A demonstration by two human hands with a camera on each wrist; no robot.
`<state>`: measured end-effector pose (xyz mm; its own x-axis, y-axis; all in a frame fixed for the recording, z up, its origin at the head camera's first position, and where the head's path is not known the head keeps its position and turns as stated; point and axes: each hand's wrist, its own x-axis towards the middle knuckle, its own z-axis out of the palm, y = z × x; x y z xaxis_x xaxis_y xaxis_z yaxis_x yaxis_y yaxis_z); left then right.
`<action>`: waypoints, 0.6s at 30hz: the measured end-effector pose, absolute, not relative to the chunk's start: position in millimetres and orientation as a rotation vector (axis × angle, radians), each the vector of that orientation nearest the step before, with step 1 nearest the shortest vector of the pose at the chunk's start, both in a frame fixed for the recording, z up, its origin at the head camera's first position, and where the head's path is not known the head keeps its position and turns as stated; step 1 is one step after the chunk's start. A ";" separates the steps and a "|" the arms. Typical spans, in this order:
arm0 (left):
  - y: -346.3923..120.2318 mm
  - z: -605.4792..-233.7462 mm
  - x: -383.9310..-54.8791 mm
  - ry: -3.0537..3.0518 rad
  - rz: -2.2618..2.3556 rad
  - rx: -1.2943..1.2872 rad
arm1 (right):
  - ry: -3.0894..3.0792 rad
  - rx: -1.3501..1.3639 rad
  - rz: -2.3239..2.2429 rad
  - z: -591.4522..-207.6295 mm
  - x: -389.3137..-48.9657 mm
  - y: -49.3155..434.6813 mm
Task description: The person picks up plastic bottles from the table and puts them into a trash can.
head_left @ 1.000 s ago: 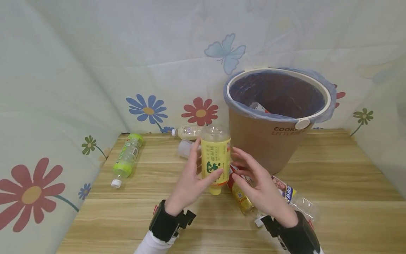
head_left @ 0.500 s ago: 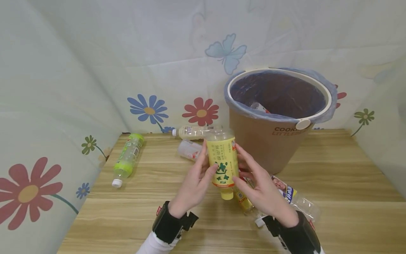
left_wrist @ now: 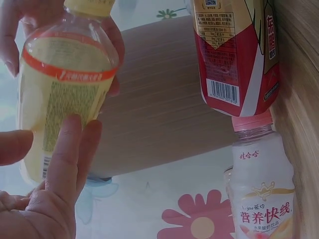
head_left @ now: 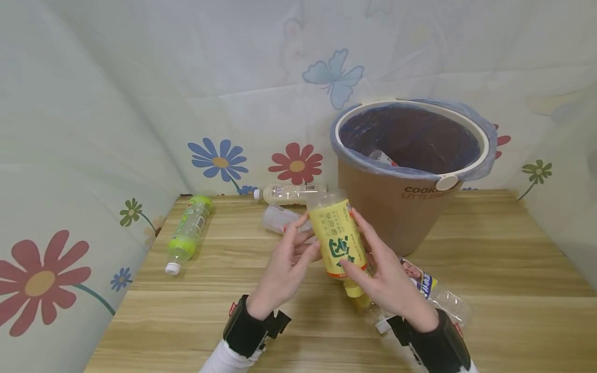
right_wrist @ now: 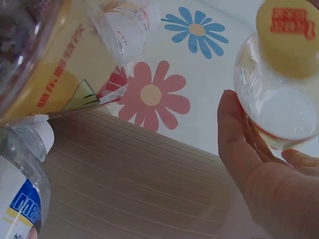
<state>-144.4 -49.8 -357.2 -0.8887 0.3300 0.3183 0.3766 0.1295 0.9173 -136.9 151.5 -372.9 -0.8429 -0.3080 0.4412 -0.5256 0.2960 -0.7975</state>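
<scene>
A yellow-labelled bottle [head_left: 337, 235] is upside down and tilted, its yellow cap [head_left: 353, 288] pointing down toward me. Both hands are on it above the wooden table [head_left: 210, 311]. My left hand [head_left: 284, 267] touches its left side, thumb and fingers on the label. My right hand [head_left: 387, 274] grips it from the right, thumb on the front and fingers behind. The left wrist view shows the bottle [left_wrist: 65, 89] between my left hand's [left_wrist: 55, 199] thumb and fingers. The right wrist view shows the cap [right_wrist: 289, 35] above my right hand's [right_wrist: 264, 189] palm.
A brown bin [head_left: 396, 217] with a blue liner stands right behind the hands. Bottles lie around: a green one [head_left: 186, 233] at the left, a cream one [head_left: 289, 192] and a clear one [head_left: 280, 217] at the back, a blue-labelled one [head_left: 429, 290] and a red-and-yellow one [head_left: 361, 303] under my right hand.
The yellow bottle has moved right and tilted, its cap swinging toward me. My right hand has come onto it and taken hold; my left hand's fingers have slid toward its left side.
</scene>
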 end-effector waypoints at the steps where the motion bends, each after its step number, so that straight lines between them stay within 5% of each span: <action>1: -49.8 -358.3 -145.0 -2.332 -1.914 -0.729 | -2.359 0.764 1.568 -373.3 -137.1 151.8; 18: -57.8 -383.3 -162.2 -2.465 -1.669 -0.764 | -2.463 0.727 1.478 -356.2 -129.3 150.7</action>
